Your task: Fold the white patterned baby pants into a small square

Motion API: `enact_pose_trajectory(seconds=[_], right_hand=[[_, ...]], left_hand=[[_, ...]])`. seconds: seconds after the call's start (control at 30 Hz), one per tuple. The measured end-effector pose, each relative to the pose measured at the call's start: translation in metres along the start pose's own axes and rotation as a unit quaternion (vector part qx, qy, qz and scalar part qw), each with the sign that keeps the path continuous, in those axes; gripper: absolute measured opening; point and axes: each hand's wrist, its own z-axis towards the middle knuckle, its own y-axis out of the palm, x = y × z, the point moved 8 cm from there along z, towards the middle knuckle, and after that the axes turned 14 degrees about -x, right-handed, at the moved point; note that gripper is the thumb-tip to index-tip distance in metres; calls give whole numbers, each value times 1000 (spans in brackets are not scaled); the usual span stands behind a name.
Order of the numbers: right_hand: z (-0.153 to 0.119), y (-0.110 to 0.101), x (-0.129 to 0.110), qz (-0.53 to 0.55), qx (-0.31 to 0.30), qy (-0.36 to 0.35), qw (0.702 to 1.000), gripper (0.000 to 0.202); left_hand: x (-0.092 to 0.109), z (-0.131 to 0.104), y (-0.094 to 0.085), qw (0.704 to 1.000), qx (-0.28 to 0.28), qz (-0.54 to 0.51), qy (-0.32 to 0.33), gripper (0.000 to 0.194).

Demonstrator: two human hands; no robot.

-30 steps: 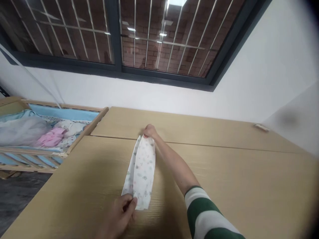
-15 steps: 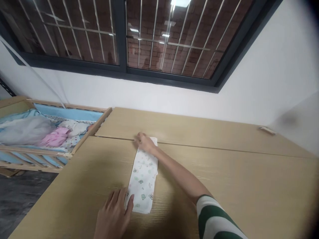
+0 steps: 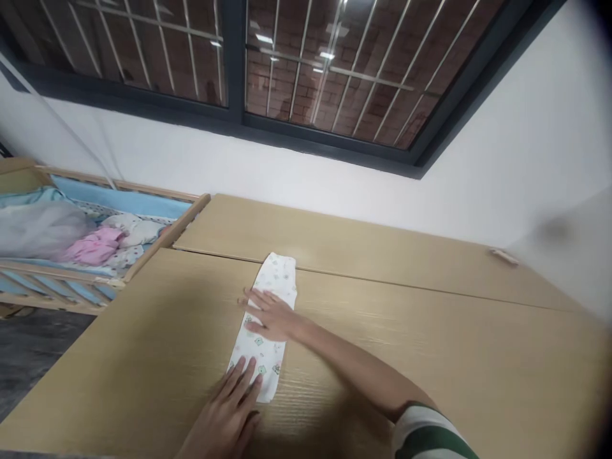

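Note:
A long, narrow white cloth (image 3: 277, 280) with small green and pink prints lies folded on the wooden table (image 3: 392, 338), its far end crossing the seam between two boards. My right hand (image 3: 271, 313) rests across the cloth's middle, fingers spread and pointing left, slightly blurred. Over the near left edge of the cloth lies my left hand (image 3: 229, 398), its fingers extended and a little apart, fingertips on the fabric. Neither hand grips anything.
At the left, a wooden crib (image 3: 167, 239) with blue lining holds a pink cloth (image 3: 95, 245) and other bedding. A small pale object (image 3: 503, 256) lies at the table's far right. Behind stand a white wall and a barred window.
My right hand has come back from the cloth's far end to its middle, and its fingers have spread. My left hand now reaches farther over the cloth. The view has shifted slightly.

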Motion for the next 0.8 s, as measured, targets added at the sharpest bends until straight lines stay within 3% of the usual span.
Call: enact_pose_trajectory(seconds=[0.13, 0.23, 0.47, 0.67, 0.73, 0.8], right_hand=[[18, -25, 69, -17, 31, 118, 992, 74], [24, -40, 100, -34, 52, 153, 986, 76], [21, -50, 128, -45, 86, 115, 989, 72], [4, -68, 153, -42, 111, 95, 988, 61], [-3, -75, 156, -53, 134, 121, 982, 58], [-14, -80, 149, -64, 172, 138, 973, 56]], left_hand=[[-2, -1, 1, 1000, -6, 9, 6, 48], [-3, -1, 2, 1000, -2, 15, 9, 47], [6, 23, 27, 997, -70, -28, -2, 53], [16, 68, 63, 967, -239, -89, -1, 65], [13, 78, 63, 957, -269, -110, 3, 65], [8, 84, 57, 955, -264, -133, 3, 57]])
